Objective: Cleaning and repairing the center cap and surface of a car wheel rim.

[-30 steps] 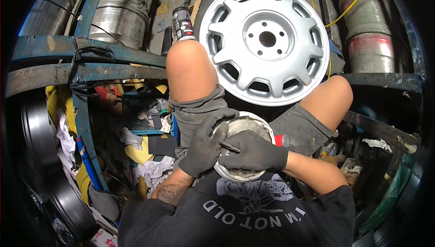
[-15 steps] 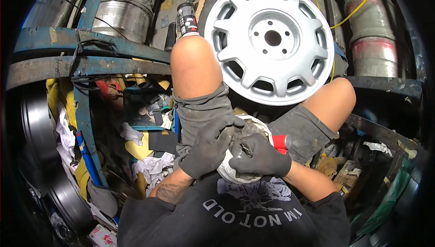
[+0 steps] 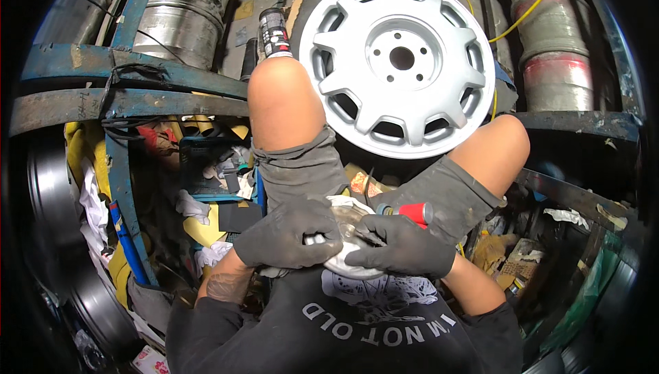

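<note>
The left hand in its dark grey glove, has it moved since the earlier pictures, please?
Yes: judged against the round, silver metal wheel, the dark-gloved left hand has shifted leftward and a little farther from it.

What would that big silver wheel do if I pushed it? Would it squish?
Probably not: the silver wheel looks like solid metal, so it's likely stiff and heavy. It shows its face rather than standing on its edge, so it might slide instead of rolling. Its smooth, shiny finish could feel slippery.
</note>
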`<state>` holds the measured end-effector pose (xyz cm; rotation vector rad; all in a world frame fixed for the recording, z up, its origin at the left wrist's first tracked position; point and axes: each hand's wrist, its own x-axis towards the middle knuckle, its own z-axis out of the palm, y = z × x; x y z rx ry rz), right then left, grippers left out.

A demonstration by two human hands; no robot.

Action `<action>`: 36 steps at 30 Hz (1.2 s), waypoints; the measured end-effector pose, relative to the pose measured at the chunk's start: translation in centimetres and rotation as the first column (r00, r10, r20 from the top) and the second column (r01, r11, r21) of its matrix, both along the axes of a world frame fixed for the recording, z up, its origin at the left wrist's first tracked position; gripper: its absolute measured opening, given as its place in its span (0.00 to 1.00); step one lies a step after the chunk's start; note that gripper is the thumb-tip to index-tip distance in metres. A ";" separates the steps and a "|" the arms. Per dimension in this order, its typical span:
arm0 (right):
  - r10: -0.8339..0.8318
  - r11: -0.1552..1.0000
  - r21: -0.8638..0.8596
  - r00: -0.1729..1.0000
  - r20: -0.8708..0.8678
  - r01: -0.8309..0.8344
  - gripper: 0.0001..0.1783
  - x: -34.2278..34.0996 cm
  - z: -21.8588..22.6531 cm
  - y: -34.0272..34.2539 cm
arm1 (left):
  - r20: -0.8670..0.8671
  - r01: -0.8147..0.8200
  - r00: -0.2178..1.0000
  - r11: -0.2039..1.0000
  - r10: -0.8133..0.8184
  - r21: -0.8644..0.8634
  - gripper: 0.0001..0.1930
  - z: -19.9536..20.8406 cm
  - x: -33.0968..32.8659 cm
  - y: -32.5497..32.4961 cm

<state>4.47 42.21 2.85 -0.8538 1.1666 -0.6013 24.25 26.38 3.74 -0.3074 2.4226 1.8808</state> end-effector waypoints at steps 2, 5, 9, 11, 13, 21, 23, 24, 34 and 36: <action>0.009 1.000 0.005 0.999 0.031 -0.009 0.36 -0.2 0.0 0.4 | 0.162 0.066 0.984 0.997 -0.069 0.027 0.09 1.6 -0.9 0.6; 0.116 0.993 -0.028 0.992 -0.053 -0.118 0.34 -1.0 0.7 0.4 | 0.280 0.168 0.942 0.982 -0.186 0.087 0.13 0.6 -0.6 1.4; 0.340 0.936 -0.073 0.938 -0.065 -0.344 0.25 -2.5 1.3 0.0 | 0.158 0.181 0.967 0.976 -0.199 0.119 0.13 -0.3 -0.6 2.3; 0.370 0.928 -0.035 0.929 -0.013 -0.370 0.23 -3.0 1.3 -0.4 | 0.176 0.163 0.966 0.975 -0.189 0.149 0.12 -0.3 -0.7 2.8; 0.383 0.922 0.035 0.921 0.066 -0.386 0.20 -3.1 1.1 -0.6 | 0.184 0.097 0.975 0.984 -0.124 0.150 0.12 -0.3 -0.7 3.4; -0.169 0.698 -0.715 0.978 -0.122 0.032 0.09 -0.6 -0.4 2.9 | 0.243 -0.189 0.966 0.890 0.092 0.415 0.11 -1.8 1.4 5.3; -0.068 0.709 -0.689 0.959 -0.275 -0.148 0.11 -0.5 0.3 3.0 | 0.209 -0.175 0.973 0.890 0.092 0.420 0.11 -2.2 2.2 5.9; -0.068 0.711 -0.688 0.959 -0.274 -0.146 0.11 -0.7 0.6 3.3 | 0.210 -0.195 0.971 0.888 0.115 0.416 0.11 -2.0 2.2 5.9; -0.057 0.800 -0.592 0.969 -0.241 -0.101 0.19 -0.6 -2.4 9.8 | 0.194 -0.240 0.964 0.915 0.185 0.324 0.15 -1.0 2.4 6.1; -0.107 0.855 -0.515 0.993 -0.044 0.069 0.22 -0.7 -2.7 9.7 | 0.182 -0.237 0.965 0.917 0.186 0.319 0.15 -1.1 2.5 6.2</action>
